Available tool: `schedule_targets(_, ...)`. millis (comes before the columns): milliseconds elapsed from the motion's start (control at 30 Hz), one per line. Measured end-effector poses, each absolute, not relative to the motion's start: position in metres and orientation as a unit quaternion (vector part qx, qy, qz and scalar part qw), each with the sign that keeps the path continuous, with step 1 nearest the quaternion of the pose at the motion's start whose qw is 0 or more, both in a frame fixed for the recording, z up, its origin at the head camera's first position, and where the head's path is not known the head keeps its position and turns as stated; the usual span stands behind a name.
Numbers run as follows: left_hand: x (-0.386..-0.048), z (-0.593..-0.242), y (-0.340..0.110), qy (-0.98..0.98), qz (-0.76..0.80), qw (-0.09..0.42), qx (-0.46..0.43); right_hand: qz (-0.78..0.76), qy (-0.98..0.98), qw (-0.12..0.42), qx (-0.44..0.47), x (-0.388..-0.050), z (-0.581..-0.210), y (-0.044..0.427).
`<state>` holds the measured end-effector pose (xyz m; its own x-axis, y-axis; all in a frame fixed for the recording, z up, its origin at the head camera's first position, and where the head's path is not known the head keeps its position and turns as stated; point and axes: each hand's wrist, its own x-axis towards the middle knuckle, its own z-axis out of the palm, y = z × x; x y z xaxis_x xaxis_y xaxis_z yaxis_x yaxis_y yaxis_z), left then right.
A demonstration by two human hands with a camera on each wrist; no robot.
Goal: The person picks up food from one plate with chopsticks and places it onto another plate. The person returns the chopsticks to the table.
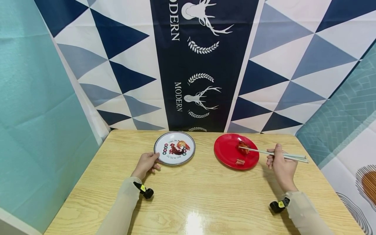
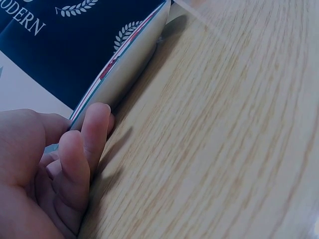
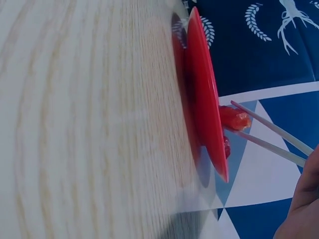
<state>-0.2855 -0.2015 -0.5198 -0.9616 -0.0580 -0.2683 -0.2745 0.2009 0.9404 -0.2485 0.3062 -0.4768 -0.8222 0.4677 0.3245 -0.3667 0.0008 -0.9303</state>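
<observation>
Pale sleeves (image 1: 118, 207), left fingers (image 2: 75, 164) pinching white plate (image 1: 161, 147), right fingers (image 1: 278, 152) holding chopsticks (image 3: 279, 132) over red plate (image 1: 226, 150)

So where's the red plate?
In the head view, the red plate lies on the right side of the table, near its far edge, just left of the right hand holding chopsticks.

A glossy, pale wood-grain surface (image 1: 191, 195) is carrying two plates near its far edge: a white plate (image 1: 161, 143) is resting left of a red plate (image 1: 226, 148), the two standing apart.
</observation>
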Motion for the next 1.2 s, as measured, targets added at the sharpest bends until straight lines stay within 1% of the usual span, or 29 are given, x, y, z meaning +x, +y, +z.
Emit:
schedule_targets(133, -0.286, -0.520, -0.201, 0.769, 0.624, 0.086, -0.108, 0.705, -0.646, 0.287, -0.052, -0.251, -0.480, 0.310)
schedule_targets(233, -0.285, -0.520, -0.202, 0.768, 0.626, 0.087, -0.106, 0.702, -0.656, 0.273, -0.045, -0.247, -0.476, 0.310)
schedule_targets(400, -0.285, -0.519, -0.201, 0.766, 0.628, 0.088, -0.107, 0.672, -0.697, 0.252, -0.012, -0.237, -0.466, 0.305)
schedule_targets(567, -0.285, -0.518, -0.201, 0.767, 0.626, 0.089, -0.109, 0.578, -0.780, 0.236, 0.032, -0.234, -0.465, 0.304)
schedule_targets(667, -0.285, -0.518, -0.201, 0.770, 0.623, 0.088, -0.109, 0.502, -0.821, 0.257, 0.087, -0.238, -0.474, 0.307)
schedule_targets(767, -0.285, -0.518, -0.201, 0.771, 0.622, 0.088, -0.108, 0.420, -0.840, 0.305, 0.158, -0.245, -0.484, 0.311)
schedule_targets(833, -0.285, -0.518, -0.202, 0.770, 0.622, 0.087, -0.107, 0.384, -0.838, 0.330, 0.201, -0.248, -0.486, 0.310)
schedule_targets(900, -0.285, -0.517, -0.202, 0.771, 0.622, 0.085, -0.108, 0.368, -0.835, 0.342, 0.224, -0.249, -0.485, 0.308)
schedule_targets(1000, -0.285, -0.518, -0.202, 0.773, 0.620, 0.083, -0.108, 0.387, -0.831, 0.338, 0.213, -0.249, -0.483, 0.304)
schedule_targets(1100, -0.285, -0.519, -0.202, 0.772, 0.621, 0.085, -0.107, 0.425, -0.831, 0.320, 0.161, -0.246, -0.480, 0.300)
schedule_targets(1200, -0.285, -0.520, -0.202, 0.770, 0.623, 0.089, -0.108, 0.479, -0.824, 0.286, 0.100, -0.239, -0.475, 0.296)
